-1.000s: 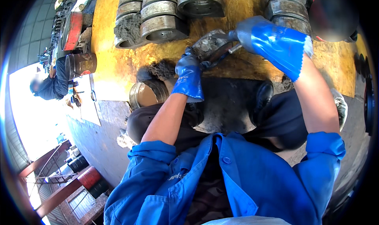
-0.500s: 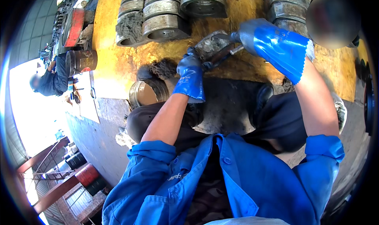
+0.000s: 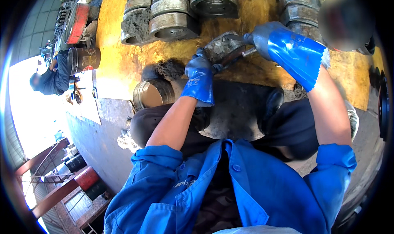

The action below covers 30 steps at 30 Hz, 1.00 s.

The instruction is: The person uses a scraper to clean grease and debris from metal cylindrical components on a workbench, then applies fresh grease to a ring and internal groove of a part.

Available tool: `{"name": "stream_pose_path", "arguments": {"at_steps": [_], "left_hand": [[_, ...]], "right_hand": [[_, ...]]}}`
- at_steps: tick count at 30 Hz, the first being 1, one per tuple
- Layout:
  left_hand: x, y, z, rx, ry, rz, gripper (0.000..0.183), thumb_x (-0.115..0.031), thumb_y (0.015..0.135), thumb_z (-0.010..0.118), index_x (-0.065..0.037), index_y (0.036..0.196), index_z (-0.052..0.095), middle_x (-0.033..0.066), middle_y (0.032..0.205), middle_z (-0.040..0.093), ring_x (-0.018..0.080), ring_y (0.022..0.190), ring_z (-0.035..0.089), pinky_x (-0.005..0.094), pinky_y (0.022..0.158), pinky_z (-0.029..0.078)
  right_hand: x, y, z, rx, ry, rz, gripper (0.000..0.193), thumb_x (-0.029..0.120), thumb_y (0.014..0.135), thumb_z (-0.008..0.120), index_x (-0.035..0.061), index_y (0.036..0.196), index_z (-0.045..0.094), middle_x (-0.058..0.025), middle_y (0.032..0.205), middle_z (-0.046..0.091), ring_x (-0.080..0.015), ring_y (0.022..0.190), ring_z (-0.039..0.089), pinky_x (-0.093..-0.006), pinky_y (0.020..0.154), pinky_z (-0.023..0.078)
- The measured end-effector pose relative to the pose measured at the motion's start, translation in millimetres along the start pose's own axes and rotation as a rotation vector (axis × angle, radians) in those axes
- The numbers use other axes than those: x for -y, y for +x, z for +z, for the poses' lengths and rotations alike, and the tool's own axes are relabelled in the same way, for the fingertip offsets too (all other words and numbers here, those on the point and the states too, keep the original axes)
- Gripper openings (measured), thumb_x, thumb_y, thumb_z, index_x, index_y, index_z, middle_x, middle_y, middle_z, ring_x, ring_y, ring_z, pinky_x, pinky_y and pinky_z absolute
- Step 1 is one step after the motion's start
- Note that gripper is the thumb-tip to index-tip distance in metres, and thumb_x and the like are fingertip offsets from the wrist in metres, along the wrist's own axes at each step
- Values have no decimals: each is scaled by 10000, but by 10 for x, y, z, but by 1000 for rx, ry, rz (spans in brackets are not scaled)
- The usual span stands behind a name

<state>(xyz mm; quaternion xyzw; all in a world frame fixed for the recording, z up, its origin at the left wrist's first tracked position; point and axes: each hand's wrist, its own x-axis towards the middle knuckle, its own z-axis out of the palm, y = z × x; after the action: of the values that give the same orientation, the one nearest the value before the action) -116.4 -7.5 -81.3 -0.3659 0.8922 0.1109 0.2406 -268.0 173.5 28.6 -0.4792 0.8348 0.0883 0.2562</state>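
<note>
Both my hands wear blue rubber gloves with dark, soiled fingers. My left hand (image 3: pixel 199 72) is closed on the near left edge of a dirty grey curved metal piece (image 3: pixel 221 48), tilted above the yellow worktop. In my right hand (image 3: pixel 269 41) is a dark flat-bladed tool (image 3: pixel 233 37), its blade reaching left over the metal piece. A short rod with a pale end (image 3: pixel 248 52) juts out below the right fingers; what it belongs to is unclear. Dark fibrous clumps (image 3: pixel 170 69) lie beside my left hand, near a round metal tin (image 3: pixel 152 95) lying by my left knee.
Thick metal rings stand in rows on the yellow worktop (image 3: pixel 117 66), with one stack (image 3: pixel 301 12) at the right. Another dark grey clump (image 3: pixel 137 24) sits on a ring. A rusty bucket (image 3: pixel 84 58) stands left, next to a person in dark clothes (image 3: pixel 51 76). Another person's blurred head (image 3: pixel 347 20) is upper right.
My right hand has shifted slightly right and down, the blade still over the metal piece. My left hand keeps its hold with hardly any movement. The view has shifted a little.
</note>
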Motion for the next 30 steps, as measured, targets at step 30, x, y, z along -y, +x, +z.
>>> {"name": "stream_pose_path", "arguments": {"at_steps": [30], "left_hand": [[55, -6, -32, 14, -25, 1, 894, -531, 694, 802, -94, 1347, 375, 190, 1252, 596, 361, 1148, 596, 458, 917, 505]], "right_hand": [[350, -185, -189, -65, -135, -149, 194, 83, 820, 622, 49, 979, 726, -138, 978, 717, -304, 901, 699, -403, 761, 559]]}}
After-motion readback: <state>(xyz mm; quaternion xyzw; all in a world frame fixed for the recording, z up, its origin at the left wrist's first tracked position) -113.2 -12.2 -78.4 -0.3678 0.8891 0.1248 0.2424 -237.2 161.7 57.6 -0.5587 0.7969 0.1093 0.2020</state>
